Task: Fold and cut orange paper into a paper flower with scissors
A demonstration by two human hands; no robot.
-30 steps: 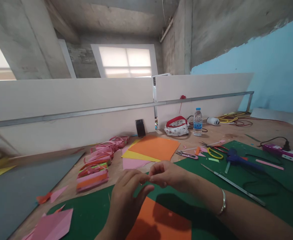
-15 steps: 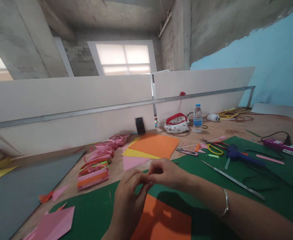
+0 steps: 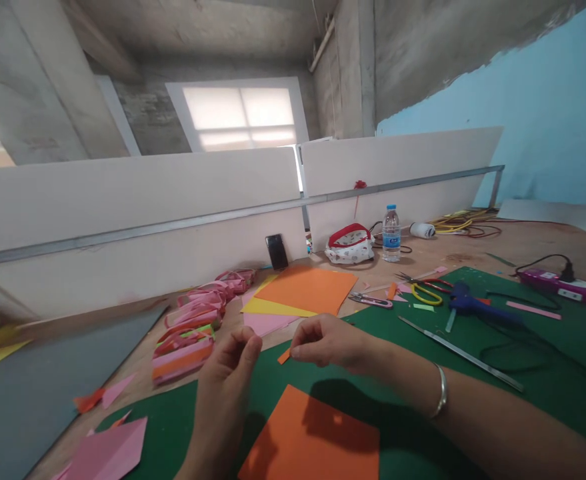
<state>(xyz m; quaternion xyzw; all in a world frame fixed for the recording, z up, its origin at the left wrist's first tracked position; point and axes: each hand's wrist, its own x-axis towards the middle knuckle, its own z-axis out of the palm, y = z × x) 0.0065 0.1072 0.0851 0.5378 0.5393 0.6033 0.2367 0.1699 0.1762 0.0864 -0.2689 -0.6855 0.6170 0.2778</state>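
Note:
My right hand (image 3: pixel 325 341) pinches a small orange paper scrap (image 3: pixel 284 356) above the green cutting mat (image 3: pixel 547 347); a silver bangle sits on its wrist. My left hand (image 3: pixel 227 373) is raised a little to the left of it, fingers curled with thumb against forefinger, and what it pinches, if anything, is too small to see. An orange paper sheet (image 3: pixel 313 440) lies on the mat just below both hands.
Orange, yellow and pink sheets (image 3: pixel 303 290) lie stacked behind the hands. Folded paper pieces (image 3: pixel 193 330) sit left. Scissors (image 3: pixel 423 290), a blue glue gun (image 3: pixel 473 307), a metal ruler (image 3: pixel 460 353), a power strip (image 3: pixel 557 285), a water bottle (image 3: pixel 391 233), a pouch (image 3: pixel 349 245) and a phone (image 3: pixel 276 251) stand beyond.
The hands were pinched together at the fingertips; now they have drawn apart, the left moving left, and an orange scrap shows in the right hand's fingers.

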